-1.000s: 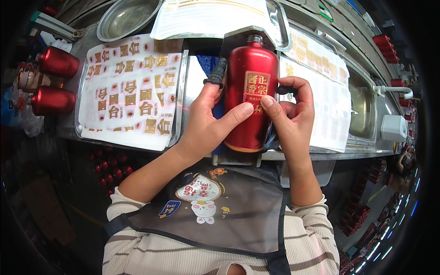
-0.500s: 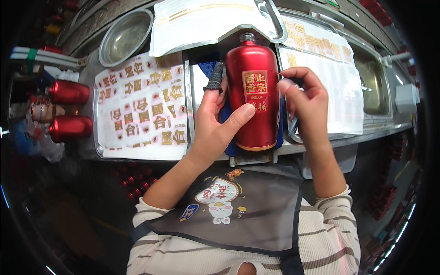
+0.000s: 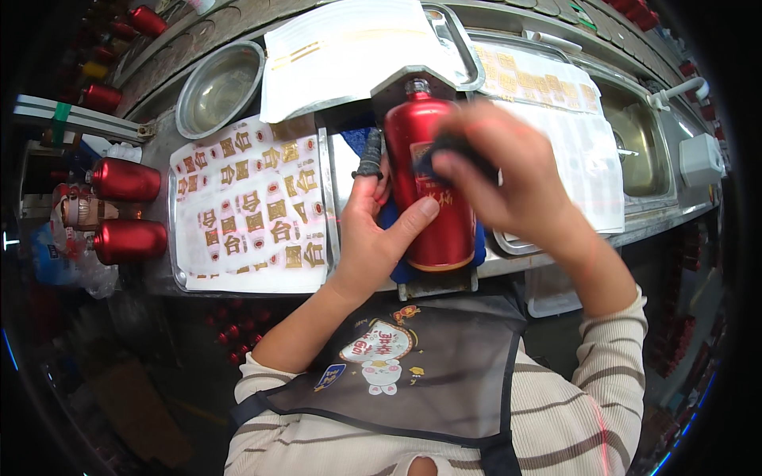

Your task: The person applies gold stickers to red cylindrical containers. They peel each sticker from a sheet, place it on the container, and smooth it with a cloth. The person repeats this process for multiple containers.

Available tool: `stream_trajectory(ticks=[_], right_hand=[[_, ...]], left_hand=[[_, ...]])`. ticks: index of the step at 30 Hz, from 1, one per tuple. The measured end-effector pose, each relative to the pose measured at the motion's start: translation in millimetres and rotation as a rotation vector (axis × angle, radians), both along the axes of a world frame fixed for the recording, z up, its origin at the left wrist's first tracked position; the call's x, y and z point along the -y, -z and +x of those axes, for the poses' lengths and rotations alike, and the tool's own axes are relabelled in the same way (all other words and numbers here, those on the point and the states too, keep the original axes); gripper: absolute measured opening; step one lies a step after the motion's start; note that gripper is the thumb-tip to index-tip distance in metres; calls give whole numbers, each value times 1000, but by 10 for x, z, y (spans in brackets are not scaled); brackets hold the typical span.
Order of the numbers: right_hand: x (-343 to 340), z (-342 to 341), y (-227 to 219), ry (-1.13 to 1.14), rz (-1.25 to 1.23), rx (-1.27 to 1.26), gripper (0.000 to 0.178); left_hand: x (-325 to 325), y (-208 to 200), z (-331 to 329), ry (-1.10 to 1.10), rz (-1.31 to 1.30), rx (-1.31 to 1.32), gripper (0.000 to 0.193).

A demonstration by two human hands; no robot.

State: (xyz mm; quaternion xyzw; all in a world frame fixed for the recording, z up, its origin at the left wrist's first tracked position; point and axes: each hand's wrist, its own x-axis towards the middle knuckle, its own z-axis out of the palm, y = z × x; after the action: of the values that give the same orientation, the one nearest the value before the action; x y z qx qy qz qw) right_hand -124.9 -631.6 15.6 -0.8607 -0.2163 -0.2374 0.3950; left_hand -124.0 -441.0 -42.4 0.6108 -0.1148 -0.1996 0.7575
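A red bottle (image 3: 432,230) with a gold label lies neck away from me in a metal cradle (image 3: 436,282), on a blue cloth (image 3: 394,216). My left hand (image 3: 369,234) grips the bottle's left side, thumb across its lower body; a dark finger cot covers one raised finger. My right hand (image 3: 520,182), blurred by motion, lies over the bottle's upper half and presses a small dark pad (image 3: 456,147) on the label area. Most of the label is hidden under that hand.
A steel tray (image 3: 176,262) of gold-and-red decal sheets lies left of the cradle. A steel bowl (image 3: 218,75) sits behind it. Two more red bottles (image 3: 127,179) (image 3: 131,240) lie at far left. More decal sheets (image 3: 583,159) and a sink basin (image 3: 643,139) are on the right.
My right hand moved from the bottle's right side onto its upper front, covering the label with the dark pad. The left hand kept its hold. The view shifted slightly.
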Motion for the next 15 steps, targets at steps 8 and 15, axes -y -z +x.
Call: stream_trajectory(ticks=[8,15], right_hand=[[19,-396,14,-303,-330,227,24],[42,283,-93,-25,-510,385,23]], left_hand=[[-60,91,21,7,-221,-106,54],[-160,117,51,122,-115,5,54]])
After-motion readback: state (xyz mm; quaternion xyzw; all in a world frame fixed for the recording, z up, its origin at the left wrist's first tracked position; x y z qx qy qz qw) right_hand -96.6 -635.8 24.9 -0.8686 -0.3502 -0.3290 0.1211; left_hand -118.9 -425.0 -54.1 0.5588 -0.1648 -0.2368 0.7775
